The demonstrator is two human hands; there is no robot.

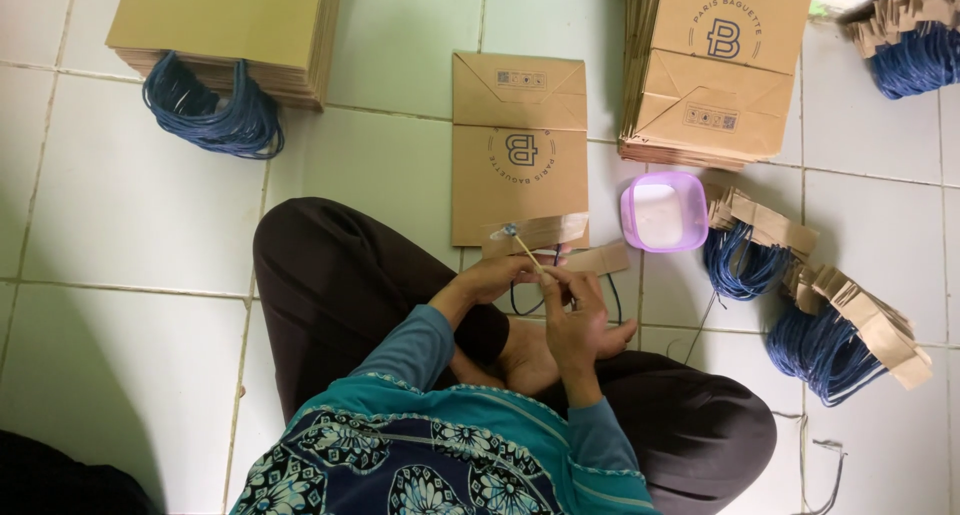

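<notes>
Gluing a handle strip

My right hand [572,310] grips the glue stick [524,247]; my left hand [500,275] pinches the paper strip [545,232]: I judge thin, even strokes best.

Clad in a teal long-sleeved top [420,350] with plain sleeves, over a dark navy front panel [420,470] printed with pale round floral motifs and edged in fine light trim. Dark brown-black trousers [330,285]. Bare feet [525,360], bare hands.

We see kraft-brown paper bags [519,150] on a pale greenish-white tiled floor [130,205], dark blue cord handles [212,110], a lilac tub [664,211] with white inside, teal sleeves [418,347], and a navy floral-patterned top [430,475].
</notes>
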